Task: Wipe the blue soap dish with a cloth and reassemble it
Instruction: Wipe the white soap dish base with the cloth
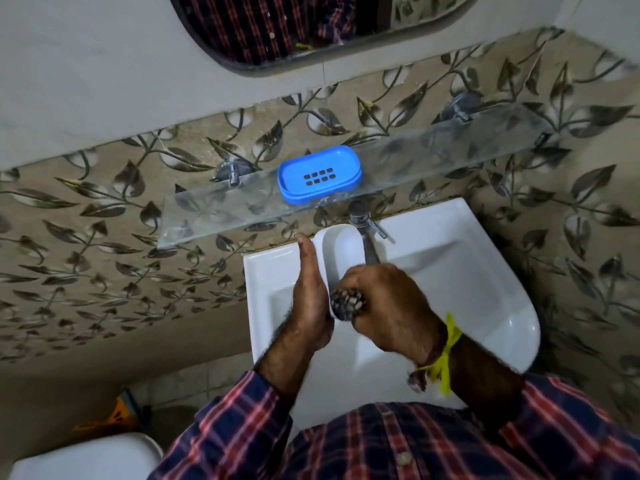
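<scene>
Bathroom: leaf-pattern tiled wall, mirror [277,29] up top, glass shelf [433,157] on chrome brackets, white sink [467,271] below with a chrome tap [367,233]. Blue soap dish [319,174], slotted drain tray facing up, sits on the shelf left of centre, above the tap. Over the basin, left hand [311,299] is held flat, fingers straight, propping a white oval tray [341,251] on edge against the palm. Right hand [384,306] is fisted tight around a dark patterned cloth [347,304], pressing it on the tray's near end.
</scene>
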The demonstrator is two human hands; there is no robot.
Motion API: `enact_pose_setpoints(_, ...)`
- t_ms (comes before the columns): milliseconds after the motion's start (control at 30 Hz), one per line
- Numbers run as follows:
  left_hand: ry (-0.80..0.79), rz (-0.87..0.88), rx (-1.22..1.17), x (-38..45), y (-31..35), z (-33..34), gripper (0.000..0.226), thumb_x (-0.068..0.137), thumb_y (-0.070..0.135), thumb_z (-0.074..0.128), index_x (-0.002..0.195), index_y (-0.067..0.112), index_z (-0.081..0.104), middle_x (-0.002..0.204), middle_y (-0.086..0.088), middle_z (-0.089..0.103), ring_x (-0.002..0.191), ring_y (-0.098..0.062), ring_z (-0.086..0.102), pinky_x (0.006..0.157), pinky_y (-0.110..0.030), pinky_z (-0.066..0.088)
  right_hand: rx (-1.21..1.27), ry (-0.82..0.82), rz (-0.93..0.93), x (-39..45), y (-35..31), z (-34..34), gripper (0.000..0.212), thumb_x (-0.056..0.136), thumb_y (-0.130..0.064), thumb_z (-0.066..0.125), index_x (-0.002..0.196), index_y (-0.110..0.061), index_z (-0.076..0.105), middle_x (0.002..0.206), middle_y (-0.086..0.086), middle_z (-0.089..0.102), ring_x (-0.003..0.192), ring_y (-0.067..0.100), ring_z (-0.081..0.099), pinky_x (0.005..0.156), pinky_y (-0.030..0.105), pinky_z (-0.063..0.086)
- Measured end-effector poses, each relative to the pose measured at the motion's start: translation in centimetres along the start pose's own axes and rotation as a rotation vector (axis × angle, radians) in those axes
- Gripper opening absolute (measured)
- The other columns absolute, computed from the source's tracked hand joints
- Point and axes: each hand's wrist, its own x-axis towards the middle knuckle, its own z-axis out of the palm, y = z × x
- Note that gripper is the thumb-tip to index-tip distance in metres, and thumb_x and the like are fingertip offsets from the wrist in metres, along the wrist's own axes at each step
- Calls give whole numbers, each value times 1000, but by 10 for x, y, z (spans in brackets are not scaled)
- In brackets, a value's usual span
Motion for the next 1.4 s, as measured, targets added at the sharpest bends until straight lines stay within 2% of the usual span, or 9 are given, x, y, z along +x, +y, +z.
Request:
enact_pose_setpoints(267,-24,32,41,-5,-4,13,67,80,83,32,92,39,81,100,-2,80,90,-19,77,62,-31,60,-164,132,119,7,4,-2,14,73,-26,74,79,-16,68,86,9,73,78,36,69,66,34,54)
enact_pose_setpoints(400,-16,82,-8,-6,4,9,80,73,83,38,110,24,77,105,-8,78,95,-22,76,63,-31,60,-28,213,101,12,1,-2,5,71,-10,67,69,-14,65,77,1,69,72,29,65,58,26,42)
enact_pose_setpoints(600,-26,121,31,-9,3,9,74,78,82,32,99,31,81,96,-6,80,84,-19,77,58,-29,61,-63,239,137,12,-2,0,11,68,-15,70,65,-16,59,75,5,70,68,33,66,57,26,43)
enact_pose_setpoints(767,-47,156,1,-8,6,9,75,81,82,36,109,26,78,108,-11,77,100,-25,75,69,-31,60,1,240,40,13,-3,1,9,65,-21,70,67,-16,63,73,1,67,66,28,63,56,26,43)
enact_pose_setpoints(967,-153,108,-14,-16,-9,18,71,97,70,14,114,37,75,113,6,76,104,-10,72,74,-21,59,104,547,99,26,-11,-8,20,76,-25,47,66,-19,62,69,-3,60,66,23,60,56,25,39)
enact_pose_setpoints(1100,-133,162,-16,-12,-6,10,70,94,71,21,106,32,79,108,1,78,99,-11,74,71,-23,60,220,307,-159,16,-10,-10,10,76,-16,64,80,-15,73,81,-3,67,76,19,65,63,29,52)
enact_pose_setpoints(1200,-97,166,12,-9,-2,6,70,87,78,27,98,35,81,99,0,80,92,-15,76,67,-27,62,-44,35,-60,6,2,-12,10,67,-22,65,75,-17,69,78,0,67,76,26,66,62,35,54)
enact_pose_setpoints(1267,-89,173,66,-7,-2,7,65,86,78,29,102,39,79,105,-1,79,100,-18,74,74,-29,61,-172,64,79,3,3,-10,8,69,-21,63,75,-17,68,82,2,71,78,32,68,65,34,55)
enact_pose_setpoints(1400,-106,170,71,-13,0,14,65,92,75,30,114,33,75,115,-2,76,110,-18,71,77,-25,59,5,317,132,12,-7,-7,10,71,-6,63,74,-13,69,83,5,70,78,34,67,64,36,54)
